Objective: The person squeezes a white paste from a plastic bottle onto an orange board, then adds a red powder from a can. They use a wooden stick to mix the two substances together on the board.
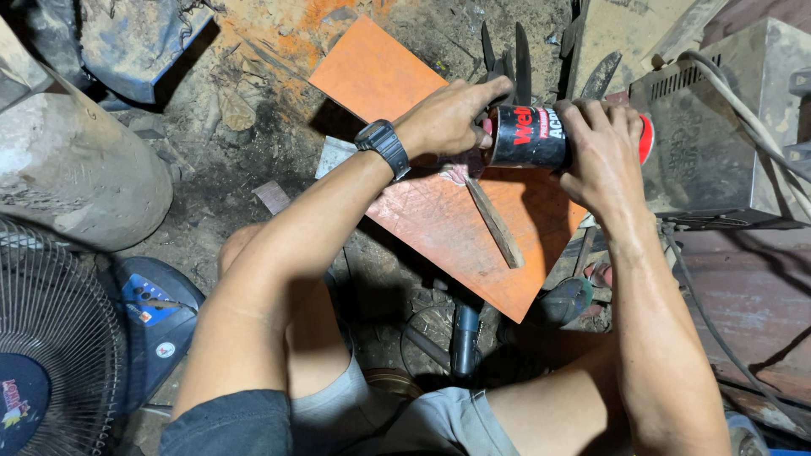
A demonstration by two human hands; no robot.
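Head view, looking down at a dirt workshop floor: one grey metal machine box [710, 127] with vent slots and dusty, scuffed sides is sitting at my right, just beside one flat orange board [460, 228], a smooth rectangle with a scratched, worn face that is lying at a slant across the packed earth. One round wire fan guard [51, 338] is showing at the lower left, and one rough, rounded concrete mass [76, 169] is resting above it. I am crouching, bare knees apart, over the board. One thin, weathered wooden stick [494, 221] is lying on the board, running from under my hands down toward my right knee. I am holding one small cylindrical can [528, 137], black-labelled with a red end, just above the board's upper edge; its long axis is lying level, running left to right, red end pointing right. My right hand [604, 152] is wrapping closed around the can's right half. My left hand [448, 118], one black watch [384, 145] on its wrist, is curling closed on the can's left end.
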